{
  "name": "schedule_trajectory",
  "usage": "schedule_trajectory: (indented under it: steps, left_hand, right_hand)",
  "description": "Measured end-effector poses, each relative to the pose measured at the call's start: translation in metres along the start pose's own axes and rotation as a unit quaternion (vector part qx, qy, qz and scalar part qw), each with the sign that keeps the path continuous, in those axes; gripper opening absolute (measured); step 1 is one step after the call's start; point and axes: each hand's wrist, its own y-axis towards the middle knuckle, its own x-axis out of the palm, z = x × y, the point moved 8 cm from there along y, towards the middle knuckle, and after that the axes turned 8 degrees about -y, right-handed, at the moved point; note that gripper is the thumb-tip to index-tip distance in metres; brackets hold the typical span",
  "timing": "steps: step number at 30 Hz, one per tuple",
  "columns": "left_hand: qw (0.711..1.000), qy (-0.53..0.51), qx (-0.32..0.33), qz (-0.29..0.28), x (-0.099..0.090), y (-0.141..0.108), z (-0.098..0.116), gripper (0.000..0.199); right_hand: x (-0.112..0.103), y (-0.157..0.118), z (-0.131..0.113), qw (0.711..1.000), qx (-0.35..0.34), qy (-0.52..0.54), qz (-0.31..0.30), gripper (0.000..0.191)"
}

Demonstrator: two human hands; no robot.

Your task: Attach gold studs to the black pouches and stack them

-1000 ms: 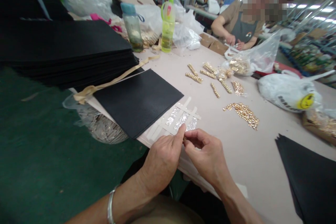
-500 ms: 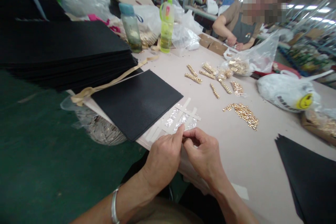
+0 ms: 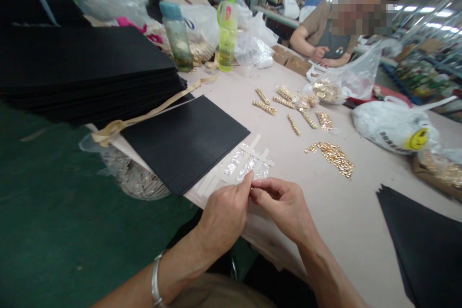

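My left hand [image 3: 225, 211] and my right hand [image 3: 283, 204] meet fingertip to fingertip at the near edge of the table. Both are closed, pinching around something small; only a dark, gold-tinged speck shows between them, too little to name. Just beyond the fingers, strips of pale tape [image 3: 258, 156] hold shiny clear film [image 3: 236, 161] on the tabletop. A black sheet [image 3: 187, 139] lies to the left of it. To the right is a loose pile of small gold metal pieces [image 3: 335, 158]. Behind that, gold pieces are lined up in short rows [image 3: 264, 107].
A tall stack of black sheets [image 3: 90, 57] stands left, more black sheets [image 3: 422, 240] at right. Two bottles, one blue-lidded [image 3: 176, 38] and one yellow-green [image 3: 226, 38], stand at the back. A white plastic bag [image 3: 393, 127] lies right. Another person [image 3: 325, 43] sits across.
My right hand has turned slightly, its wrist swinging a little to the right, while the fingertips stay together. The person opposite has shifted their hands. The view has moved slightly.
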Motion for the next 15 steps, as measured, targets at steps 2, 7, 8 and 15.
schedule_trajectory:
  steps: [2, 7, 8, 15]
  left_hand:
    - [1.0, 0.002, 0.014, 0.001, 0.0005, -0.0001, 0.0022, 0.047]
    - [1.0, 0.005, 0.03, -0.003, -0.0001, -0.0001, 0.0057, 0.049]
    - [0.999, 0.005, 0.033, -0.005, -0.0002, -0.0001, 0.0062, 0.049]
    - [0.999, 0.02, 0.033, 0.002, -0.0011, -0.0015, 0.0046, 0.048]
  right_hand:
    - [-0.0017, 0.0011, -0.001, 1.0, 0.003, -0.007, -0.01, 0.019]
    - [-0.0033, 0.0036, -0.0032, 0.999, 0.008, -0.028, -0.032, 0.022]
    - [-0.003, 0.0037, -0.0035, 0.999, 0.009, -0.034, -0.035, 0.022]
    - [-0.001, 0.0021, -0.0024, 0.998, -0.01, -0.061, -0.012, 0.02]
